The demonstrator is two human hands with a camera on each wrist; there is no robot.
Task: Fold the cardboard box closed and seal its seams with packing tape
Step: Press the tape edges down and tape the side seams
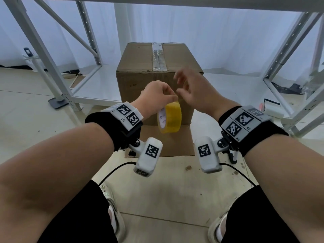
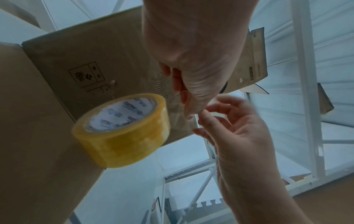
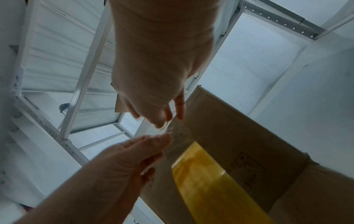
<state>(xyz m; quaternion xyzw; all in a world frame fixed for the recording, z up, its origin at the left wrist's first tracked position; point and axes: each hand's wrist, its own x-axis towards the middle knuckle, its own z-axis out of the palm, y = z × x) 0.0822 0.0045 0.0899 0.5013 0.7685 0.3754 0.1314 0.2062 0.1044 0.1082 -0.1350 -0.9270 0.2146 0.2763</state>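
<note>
Standing on the tiled floor (image 1: 21, 109) in front of the person, the cardboard box (image 1: 140, 79) is carrying a strip of clear tape (image 1: 158, 56) along its top seam, while one flap (image 1: 168, 141) is lying flat on the floor at its near side. Just in front of the box's near face, the left hand (image 1: 156, 96) is pinching the free end of the packing tape, and the yellow tape roll (image 1: 170, 117) is hanging below those fingertips, partly covering the box face. The right hand (image 1: 194, 92) is hovering beside the left one with its fingers spread and loosely bent, gripping nothing. White metal shelving (image 1: 52, 58) is standing to either side of the box and behind it, with a white curtain (image 1: 201, 32) beyond. A dark stand base (image 1: 57, 102) is sitting on the floor left of the box, and cables (image 1: 114, 171) are trailing from the wrist cameras on the near side.

The left wrist view is showing the roll's (image 2: 122, 130) printed white core and handling symbols (image 2: 87, 75) on the box wall, both hidden from the head camera. The right wrist view is showing the stretched clear tape (image 3: 176, 142) running from the left fingertips (image 3: 162, 140) down to the roll (image 3: 203, 174), and a right fingertip (image 3: 180, 112) close to the box's edge; whether it is touching cannot be told.
</note>
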